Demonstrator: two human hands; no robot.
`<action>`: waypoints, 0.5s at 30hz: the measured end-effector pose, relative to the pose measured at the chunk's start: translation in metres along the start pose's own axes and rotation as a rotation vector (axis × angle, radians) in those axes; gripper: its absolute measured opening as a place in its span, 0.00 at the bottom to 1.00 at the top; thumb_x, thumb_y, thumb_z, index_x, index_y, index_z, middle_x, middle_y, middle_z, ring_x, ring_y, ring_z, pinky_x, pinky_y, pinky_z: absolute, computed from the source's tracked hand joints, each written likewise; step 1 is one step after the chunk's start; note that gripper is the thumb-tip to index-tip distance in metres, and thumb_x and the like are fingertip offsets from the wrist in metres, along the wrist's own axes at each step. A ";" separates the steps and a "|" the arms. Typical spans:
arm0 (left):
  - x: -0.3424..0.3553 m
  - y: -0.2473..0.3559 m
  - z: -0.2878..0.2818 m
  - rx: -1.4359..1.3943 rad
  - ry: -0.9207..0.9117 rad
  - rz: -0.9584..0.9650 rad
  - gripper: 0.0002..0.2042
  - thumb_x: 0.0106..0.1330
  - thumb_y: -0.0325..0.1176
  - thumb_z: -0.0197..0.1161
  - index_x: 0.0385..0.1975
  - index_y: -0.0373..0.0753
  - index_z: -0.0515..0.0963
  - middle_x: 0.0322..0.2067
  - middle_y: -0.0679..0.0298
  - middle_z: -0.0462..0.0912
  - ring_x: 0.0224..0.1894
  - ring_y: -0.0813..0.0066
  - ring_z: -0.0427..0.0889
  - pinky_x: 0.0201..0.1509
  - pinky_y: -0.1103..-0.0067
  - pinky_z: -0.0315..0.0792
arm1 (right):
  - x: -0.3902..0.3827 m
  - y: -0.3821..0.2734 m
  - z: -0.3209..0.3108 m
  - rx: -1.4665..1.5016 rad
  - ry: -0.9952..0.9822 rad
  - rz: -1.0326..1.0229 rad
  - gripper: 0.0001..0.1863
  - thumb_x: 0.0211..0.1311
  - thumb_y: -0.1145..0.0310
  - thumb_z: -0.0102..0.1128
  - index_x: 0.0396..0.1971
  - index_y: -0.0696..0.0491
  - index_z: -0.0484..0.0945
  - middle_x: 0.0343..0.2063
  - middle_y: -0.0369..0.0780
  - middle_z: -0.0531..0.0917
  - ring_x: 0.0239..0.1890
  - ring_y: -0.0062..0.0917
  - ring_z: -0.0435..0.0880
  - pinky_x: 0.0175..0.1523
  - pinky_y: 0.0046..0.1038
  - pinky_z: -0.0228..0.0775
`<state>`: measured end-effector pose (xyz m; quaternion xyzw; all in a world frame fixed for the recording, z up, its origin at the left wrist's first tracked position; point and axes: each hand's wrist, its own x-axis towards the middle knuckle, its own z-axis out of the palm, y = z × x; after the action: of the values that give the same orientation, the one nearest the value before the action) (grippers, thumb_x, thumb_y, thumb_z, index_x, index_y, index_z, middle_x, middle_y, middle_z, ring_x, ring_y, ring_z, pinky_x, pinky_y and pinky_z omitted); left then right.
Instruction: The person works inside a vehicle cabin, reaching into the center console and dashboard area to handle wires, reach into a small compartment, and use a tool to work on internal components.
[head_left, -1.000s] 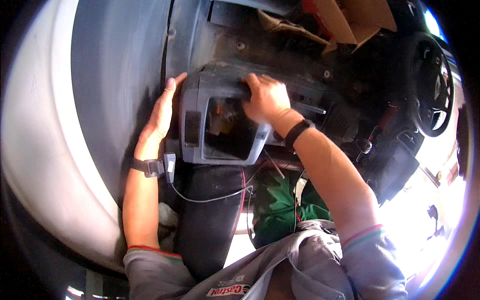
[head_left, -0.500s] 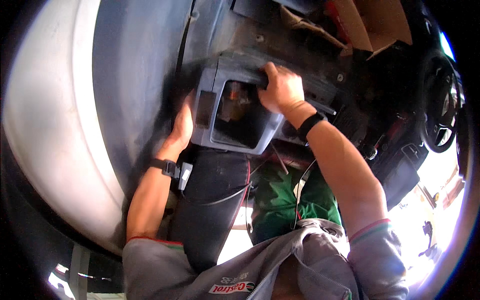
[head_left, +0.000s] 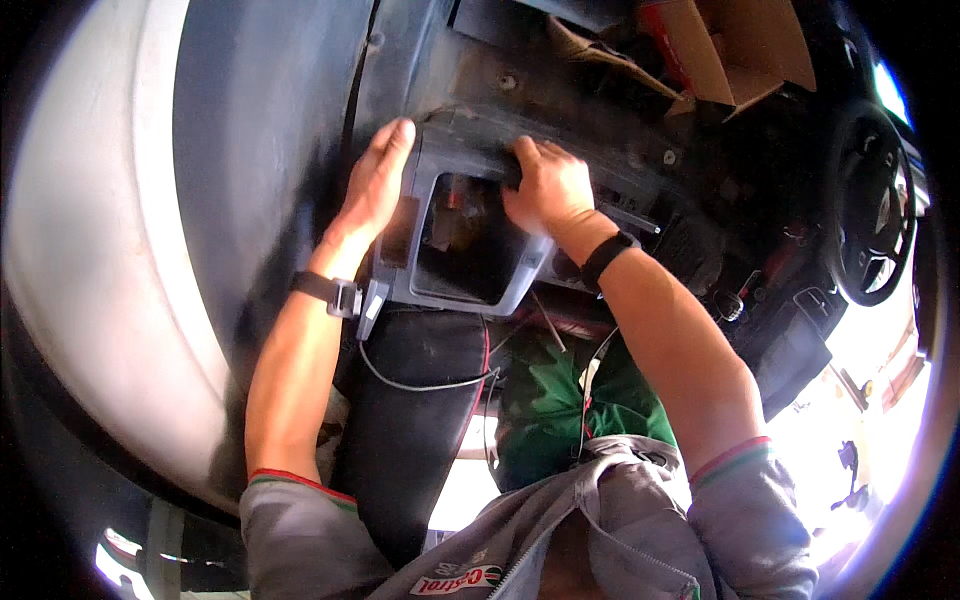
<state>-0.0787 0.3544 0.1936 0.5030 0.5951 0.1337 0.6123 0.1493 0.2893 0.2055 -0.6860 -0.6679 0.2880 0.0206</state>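
Observation:
A grey plastic trim panel (head_left: 520,283) with a large, nearly square opening sits between my two hands, inside a vehicle. Its opening shows a dark cavity with a small orange-red part (head_left: 455,192) and some brownish shapes too dim to name. My left hand (head_left: 376,188) holds the panel's upper left side, thumb lying along the edge and fingers bunched beside it. At the upper right edge of the opening, my right hand (head_left: 550,188) grips the panel with its fingers curled over; their tips are partly hidden.
Left of me stands a dark door-side panel (head_left: 270,150) with a white body edge (head_left: 130,200). An opened cardboard box (head_left: 745,60) lies on the dashboard, and a steering wheel (head_left: 880,210) is at the right. Below the panel are a black seat (head_left: 410,400) and a thin cable (head_left: 420,387).
My left hand has moved up along the panel's left side to its upper corner. My right hand keeps its grip. The whole view has shifted slightly.

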 end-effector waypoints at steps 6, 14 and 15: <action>-0.022 0.025 0.014 0.405 0.109 -0.047 0.47 0.48 0.49 0.79 0.61 0.26 0.60 0.50 0.40 0.78 0.55 0.50 0.79 0.59 0.67 0.72 | -0.002 0.006 0.001 0.057 0.044 -0.022 0.22 0.42 0.66 0.66 0.40 0.55 0.73 0.33 0.43 0.82 0.42 0.40 0.82 0.47 0.38 0.76; -0.024 0.021 0.029 0.558 0.347 0.075 0.35 0.49 0.37 0.74 0.56 0.33 0.64 0.44 0.39 0.80 0.46 0.39 0.80 0.51 0.59 0.75 | 0.009 0.007 -0.002 0.100 0.042 -0.054 0.23 0.42 0.66 0.66 0.42 0.55 0.74 0.32 0.44 0.82 0.41 0.39 0.82 0.48 0.38 0.75; -0.023 0.023 0.028 0.597 0.352 0.112 0.33 0.50 0.37 0.73 0.55 0.33 0.65 0.43 0.41 0.80 0.44 0.38 0.80 0.49 0.58 0.76 | 0.009 0.008 -0.004 0.115 0.037 -0.064 0.23 0.42 0.66 0.66 0.41 0.55 0.73 0.33 0.44 0.82 0.42 0.39 0.82 0.48 0.38 0.75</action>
<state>-0.0505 0.3343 0.2195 0.6610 0.6760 0.0719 0.3178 0.1574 0.2983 0.2023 -0.6672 -0.6713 0.3125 0.0814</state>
